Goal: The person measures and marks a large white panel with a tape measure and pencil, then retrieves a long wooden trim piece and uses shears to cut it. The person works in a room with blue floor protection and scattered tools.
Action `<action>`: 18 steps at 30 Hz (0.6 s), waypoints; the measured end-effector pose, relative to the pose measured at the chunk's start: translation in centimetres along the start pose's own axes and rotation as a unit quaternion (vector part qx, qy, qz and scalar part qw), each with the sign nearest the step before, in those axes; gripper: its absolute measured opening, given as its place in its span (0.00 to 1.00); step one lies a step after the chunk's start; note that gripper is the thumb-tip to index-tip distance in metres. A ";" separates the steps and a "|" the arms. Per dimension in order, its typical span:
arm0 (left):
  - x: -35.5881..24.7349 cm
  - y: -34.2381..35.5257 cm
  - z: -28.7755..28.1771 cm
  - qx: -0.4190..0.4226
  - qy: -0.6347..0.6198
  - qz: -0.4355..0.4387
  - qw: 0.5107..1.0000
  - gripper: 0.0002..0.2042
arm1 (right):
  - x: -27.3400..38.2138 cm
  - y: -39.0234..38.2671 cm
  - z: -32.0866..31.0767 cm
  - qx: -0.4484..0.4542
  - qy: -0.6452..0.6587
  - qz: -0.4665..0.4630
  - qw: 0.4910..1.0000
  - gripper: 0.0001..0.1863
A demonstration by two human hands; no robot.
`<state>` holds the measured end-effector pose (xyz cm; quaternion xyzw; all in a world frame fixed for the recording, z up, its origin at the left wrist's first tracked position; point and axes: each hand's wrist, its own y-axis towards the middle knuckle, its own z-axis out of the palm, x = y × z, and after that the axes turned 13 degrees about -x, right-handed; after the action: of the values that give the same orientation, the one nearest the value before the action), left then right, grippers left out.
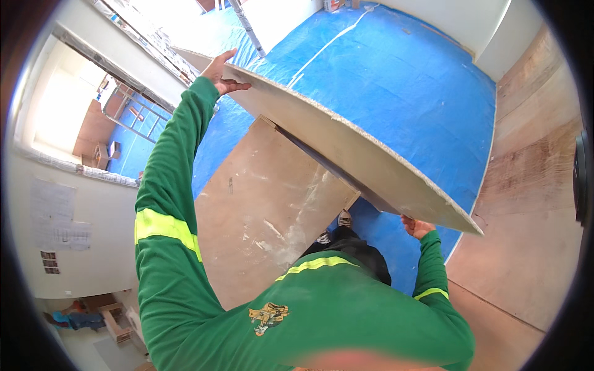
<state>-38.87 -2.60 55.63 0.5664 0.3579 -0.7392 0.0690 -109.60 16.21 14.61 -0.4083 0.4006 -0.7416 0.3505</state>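
I hold a large pale plasterboard sheet (346,142) tilted on edge in front of me. My left hand (221,71) reaches far out and grips its upper left edge. Lower right, my right hand (416,227) grips the sheet's bottom edge from below. Both arms wear green sleeves with yellow reflective bands. Under the sheet lies a brown, stained wooden board (266,210) flat on the floor, with my shoes (337,226) at its near right corner.
Blue protective sheeting (396,80) covers the floor ahead. Brown board flooring (532,204) runs along the right. A white wall with papers (59,226) stands left, beside a doorway to a room holding a metal ladder (127,111). A pole (247,25) leans at the top.
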 end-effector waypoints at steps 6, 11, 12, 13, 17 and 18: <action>0.8 2.4 1.0 -0.049 0.070 -0.031 0.996 0.28 | 0.7 1.7 0.5 -0.107 0.020 0.080 0.991 0.30; 0.0 4.6 0.2 0.025 0.152 -0.049 0.987 0.17 | 0.5 4.1 -1.5 -0.070 -0.039 0.038 0.996 0.13; 0.0 4.8 -0.1 0.022 0.155 -0.044 0.987 0.17 | -0.1 5.0 -1.9 -0.108 -0.040 0.045 0.992 0.14; 0.1 4.9 -0.3 0.024 0.156 -0.034 0.987 0.17 | -0.5 6.0 -2.1 -0.134 -0.070 0.041 0.988 0.17; 0.6 3.3 -2.4 0.011 0.155 -0.007 0.988 0.19 | -2.7 5.6 -3.8 -0.078 -0.095 0.051 0.991 0.21; 0.5 2.7 -2.9 0.032 0.165 -0.015 0.986 0.20 | -3.4 4.4 -4.0 -0.065 -0.107 0.031 0.992 0.21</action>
<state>-35.36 -2.63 53.73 0.6771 0.3490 -0.6475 -0.0197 -110.86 18.46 8.26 -0.4947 0.4205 -0.6547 0.3869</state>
